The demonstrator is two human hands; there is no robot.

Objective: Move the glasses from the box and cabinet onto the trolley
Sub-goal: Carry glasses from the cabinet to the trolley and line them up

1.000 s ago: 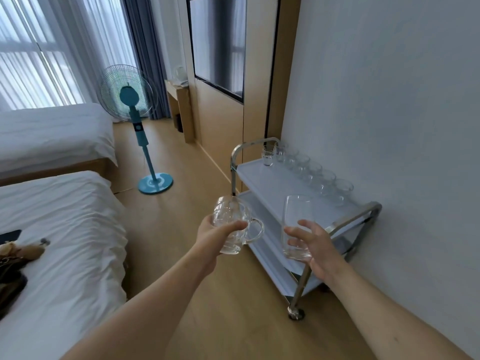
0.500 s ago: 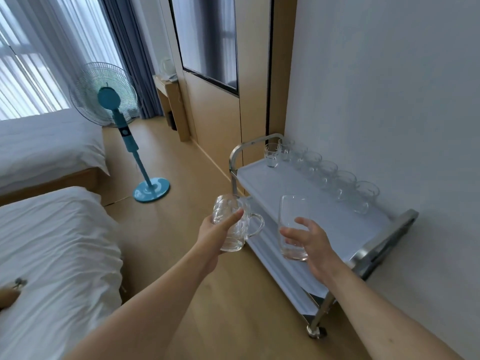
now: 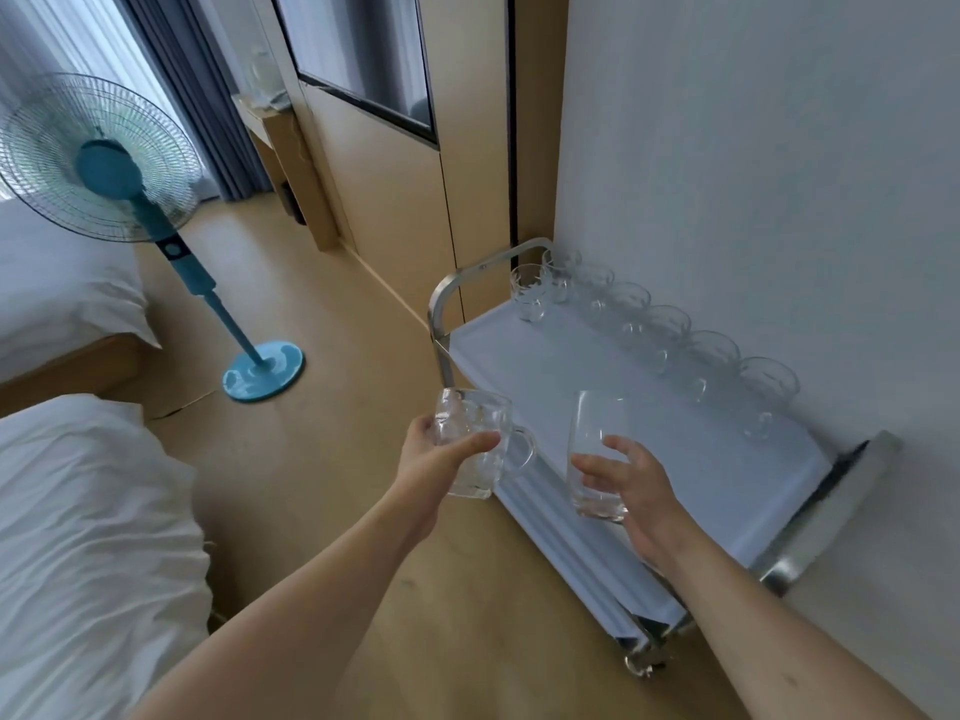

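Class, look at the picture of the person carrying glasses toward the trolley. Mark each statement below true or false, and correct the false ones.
1. The left hand holds a dimpled glass mug with a handle. True.
2. The right hand is empty. False: it grips a smooth tall glass.
3. A row of glasses stands on the trolley's top shelf along the wall side. True.
4. Both carried glasses already rest on the top shelf. False: both are held in the air, the mug over the floor beside the trolley.
5. The standing fan is red. False: it is blue, standing on the floor near the beds.
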